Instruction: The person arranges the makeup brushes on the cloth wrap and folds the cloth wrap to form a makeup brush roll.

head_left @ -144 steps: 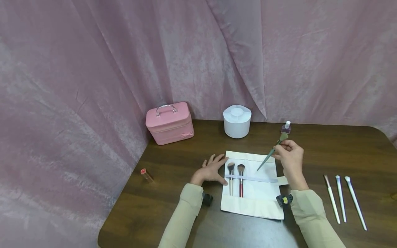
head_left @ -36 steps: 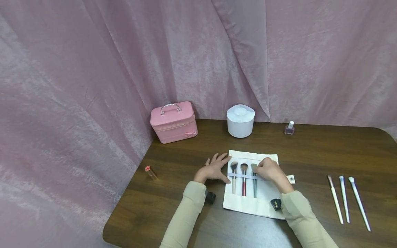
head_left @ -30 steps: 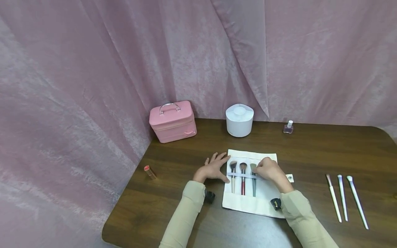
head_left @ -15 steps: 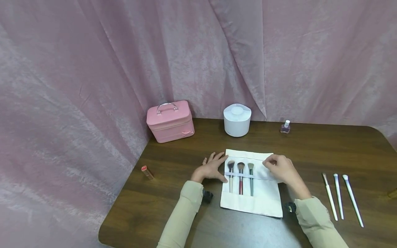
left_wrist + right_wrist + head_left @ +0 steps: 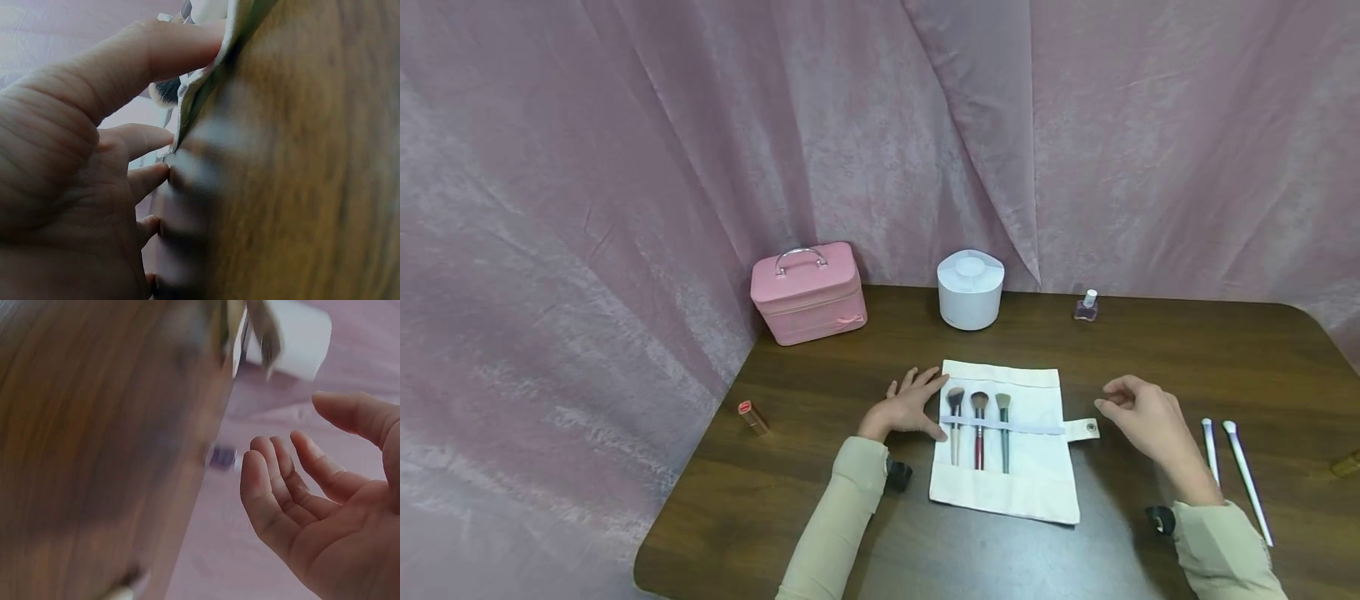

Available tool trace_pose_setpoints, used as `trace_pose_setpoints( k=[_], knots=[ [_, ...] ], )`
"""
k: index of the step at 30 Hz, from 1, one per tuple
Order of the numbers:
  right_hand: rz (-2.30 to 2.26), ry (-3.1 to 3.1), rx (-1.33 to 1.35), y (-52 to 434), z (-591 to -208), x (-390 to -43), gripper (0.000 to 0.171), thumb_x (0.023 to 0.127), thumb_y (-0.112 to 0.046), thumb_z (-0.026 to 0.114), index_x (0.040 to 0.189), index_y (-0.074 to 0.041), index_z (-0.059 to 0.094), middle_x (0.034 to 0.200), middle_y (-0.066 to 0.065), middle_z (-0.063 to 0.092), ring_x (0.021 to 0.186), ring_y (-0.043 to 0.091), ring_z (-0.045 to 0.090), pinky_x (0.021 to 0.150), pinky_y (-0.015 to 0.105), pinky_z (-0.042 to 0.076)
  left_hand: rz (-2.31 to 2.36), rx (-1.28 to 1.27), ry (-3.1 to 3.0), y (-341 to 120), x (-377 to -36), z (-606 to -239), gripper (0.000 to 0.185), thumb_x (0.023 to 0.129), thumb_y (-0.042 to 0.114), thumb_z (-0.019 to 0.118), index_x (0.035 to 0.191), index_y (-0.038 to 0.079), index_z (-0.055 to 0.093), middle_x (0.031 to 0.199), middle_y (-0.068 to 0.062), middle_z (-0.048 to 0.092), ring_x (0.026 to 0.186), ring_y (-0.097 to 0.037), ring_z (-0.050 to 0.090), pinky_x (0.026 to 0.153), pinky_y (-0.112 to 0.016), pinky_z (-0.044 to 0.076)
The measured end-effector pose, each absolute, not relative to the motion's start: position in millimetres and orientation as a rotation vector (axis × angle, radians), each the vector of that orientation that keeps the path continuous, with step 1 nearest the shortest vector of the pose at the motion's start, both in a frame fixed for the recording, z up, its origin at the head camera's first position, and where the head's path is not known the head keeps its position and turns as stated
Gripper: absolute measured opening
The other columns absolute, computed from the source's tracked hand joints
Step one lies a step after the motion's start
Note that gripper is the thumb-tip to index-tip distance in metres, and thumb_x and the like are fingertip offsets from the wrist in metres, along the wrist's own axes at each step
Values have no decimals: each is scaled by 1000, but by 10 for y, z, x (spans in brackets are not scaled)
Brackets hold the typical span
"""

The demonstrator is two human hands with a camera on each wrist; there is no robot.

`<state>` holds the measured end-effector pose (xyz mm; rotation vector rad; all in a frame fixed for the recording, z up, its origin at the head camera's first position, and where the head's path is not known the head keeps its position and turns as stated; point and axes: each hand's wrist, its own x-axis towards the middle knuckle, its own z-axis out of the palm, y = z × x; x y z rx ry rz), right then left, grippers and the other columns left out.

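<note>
A white cloth brush roll (image 5: 1037, 492) lies unrolled on the table, its snap strap (image 5: 1082, 429) sticking out to the right. Tucked under its elastic band are a pale-handled makeup brush (image 5: 955, 425), a red-handled makeup brush (image 5: 979, 429) and a green makeup brush (image 5: 1004, 433). My left hand (image 5: 906, 410) spreads its fingers, thumb and index fingertips at the roll's left edge; the left wrist view shows the thumb (image 5: 181, 47) against the cloth. Right of the strap, my right hand (image 5: 1150, 421) is above the table with relaxed fingers and nothing in them. Two white-handled brushes (image 5: 1247, 483) show beyond its wrist.
A pink vanity case (image 5: 808, 296), a round white container (image 5: 970, 292) and a nail polish bottle (image 5: 1086, 307) stand along the back of the table. A lipstick (image 5: 752, 417) is at the left. A gold item (image 5: 1347, 464) sits at the right edge.
The green brush went from my right hand into the roll under the band. My right hand then let go and moved right, its arm covering one loose brush. My left hand stayed.
</note>
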<state>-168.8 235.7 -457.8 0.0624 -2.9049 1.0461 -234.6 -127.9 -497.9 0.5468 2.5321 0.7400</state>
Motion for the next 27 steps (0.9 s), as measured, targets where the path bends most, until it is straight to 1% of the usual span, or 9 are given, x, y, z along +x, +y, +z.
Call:
trace_pose_setpoints(
  k=[7,9,11,13,15,18,19,21,27],
  knots=[
    [866,-2993,9,2781,-4587,-1595,37,90,-10,70,114,16,58,102,35,65,89,51,62,69,58,48,741,537,2528,-1284,-2338,-4979,103,79,31,87,162,23,27,169,-1,13,154,-32,-3,118,-62,3],
    [817,-3047,12,2887,-4575,-1591,40,90,-10,70,114,18,57,102,37,64,88,53,61,69,59,47,741,537,2528,-1288,-2338,-4970,103,80,30,87,162,23,26,169,-1,12,154,-32,-3,118,-62,2],
    [782,-3100,5,2967,-4561,-1579,40,90,-11,71,112,19,56,98,35,64,82,50,61,66,56,47,737,535,2531,-1293,-2337,-4961,102,80,30,87,162,23,26,169,-2,12,154,-32,-2,118,-62,2],
    [758,-3146,-10,3026,-4557,-1564,30,90,-11,70,100,15,59,86,28,62,71,41,59,59,49,46,733,533,2534,-1299,-2336,-4955,102,80,29,86,162,23,26,169,-2,12,154,-32,-2,118,-62,2],
    [750,-3180,-34,3060,-4562,-1543,22,90,-13,69,83,5,58,72,15,56,62,30,52,53,41,41,728,531,2537,-1304,-2336,-4950,102,81,30,86,162,23,26,169,-2,12,154,-32,-2,118,-62,3],
    [735,-3221,-73,3101,-4577,-1514,32,89,-15,67,65,-10,46,62,3,43,58,23,44,50,36,34,740,532,2532,-1306,-2334,-4940,102,80,29,87,162,22,26,169,-2,12,154,-32,-2,118,-62,2],
    [729,-3227,-84,3111,-4580,-1510,36,89,-16,67,62,-13,42,61,1,40,57,23,43,50,36,33,742,531,2533,-1305,-2336,-4943,102,80,29,87,162,22,26,169,-2,12,154,-32,-2,118,-62,2],
    [718,-3235,-101,3137,-4578,-1508,37,88,-17,67,61,-14,42,60,2,41,58,24,44,50,37,35,750,527,2532,-1300,-2338,-4950,102,79,29,87,162,22,27,169,-2,13,154,-33,-2,118,-62,2],
    [712,-3281,-155,3170,-4584,-1512,37,91,-19,65,62,-12,44,63,6,46,60,27,49,52,41,40,754,524,2529,-1285,-2327,-4958,103,79,30,88,162,23,28,169,-2,13,154,-32,-2,118,-62,2]
  ],
)
